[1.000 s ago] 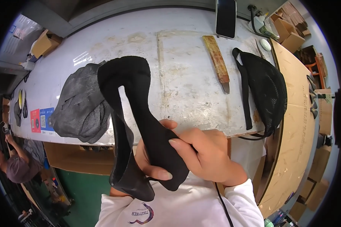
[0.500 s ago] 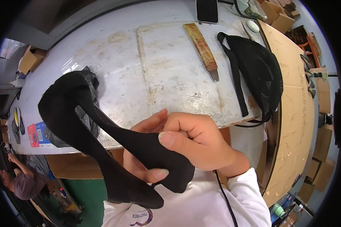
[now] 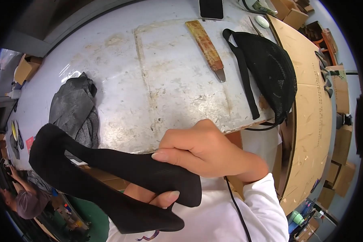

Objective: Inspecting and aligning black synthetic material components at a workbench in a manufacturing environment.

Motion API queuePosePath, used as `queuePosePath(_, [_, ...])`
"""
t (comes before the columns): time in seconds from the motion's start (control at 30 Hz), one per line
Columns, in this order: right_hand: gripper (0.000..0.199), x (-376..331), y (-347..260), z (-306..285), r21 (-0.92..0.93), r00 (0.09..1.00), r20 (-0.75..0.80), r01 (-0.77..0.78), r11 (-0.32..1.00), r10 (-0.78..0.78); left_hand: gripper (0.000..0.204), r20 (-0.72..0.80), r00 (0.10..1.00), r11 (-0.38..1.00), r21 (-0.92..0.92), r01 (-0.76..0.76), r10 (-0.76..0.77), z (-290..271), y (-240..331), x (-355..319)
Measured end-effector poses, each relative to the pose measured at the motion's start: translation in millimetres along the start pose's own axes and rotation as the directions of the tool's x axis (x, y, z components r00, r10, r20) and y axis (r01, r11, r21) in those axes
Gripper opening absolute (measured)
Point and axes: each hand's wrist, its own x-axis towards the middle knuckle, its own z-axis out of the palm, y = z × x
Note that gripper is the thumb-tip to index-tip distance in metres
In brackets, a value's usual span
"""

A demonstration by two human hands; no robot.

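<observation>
A long black fabric piece (image 3: pixel 84 169) is bent over in a loop, with its fold at the left and two foot-shaped ends near my chest. I cannot tell what article it is. My right hand (image 3: pixel 197 151) pinches the upper strand between thumb and bent fingers. Lower down, my left hand (image 3: pixel 163 198) grips the piece from behind with its thumb between the two ends; most of its fingers are hidden by the fabric. Beyond the loop, a crumpled dark grey sheet (image 3: pixel 74 105) lies on the worn white table (image 3: pixel 121 84).
A knife (image 3: pixel 205 44) with a wrapped handle lies across the table's middle. To its right rests a black mesh bag (image 3: pixel 266 68) with a strap. A phone (image 3: pixel 211 9) and a white oval object (image 3: pixel 262 21) are farther back. At left a co-worker (image 3: pixel 30 201) is in view.
The looped end of the black piece has swung down and towards me, uncovering the grey sheet. My right hand has shifted slightly left along the upper strand. The view has shifted a little.
</observation>
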Motion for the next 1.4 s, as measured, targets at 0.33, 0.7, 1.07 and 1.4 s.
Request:
queuePosePath(0.33, [0.027,-4.9,-1.7,24.3,0.648,0.945,0.102,-0.299,0.700,0.309,0.040,0.016,1.000,0.999,0.031,0.022,-0.022,-4.0,24.7,55.4])
queuePosePath(0.7, [0.038,-33.4,18.2,28.3,0.805,0.931,0.204,-0.336,0.489,0.303,0.036,-0.012,1.000,0.999,0.045,0.003,-0.002,10.0,19.4,20.6])
queuePosePath(1.07, [0.027,-20.1,16.1,11.8,0.063,0.956,-0.267,-0.109,0.992,0.122,0.032,-0.222,0.953,0.971,0.075,0.227,-0.205,26.6,25.9,21.8])
queuePosePath(1.4, [0.018,-32.1,26.5,15.7,0.656,0.975,-0.170,0.004,0.755,0.142,0.049,0.035,0.986,0.963,0.224,0.152,-0.164,23.3,34.7,15.2])
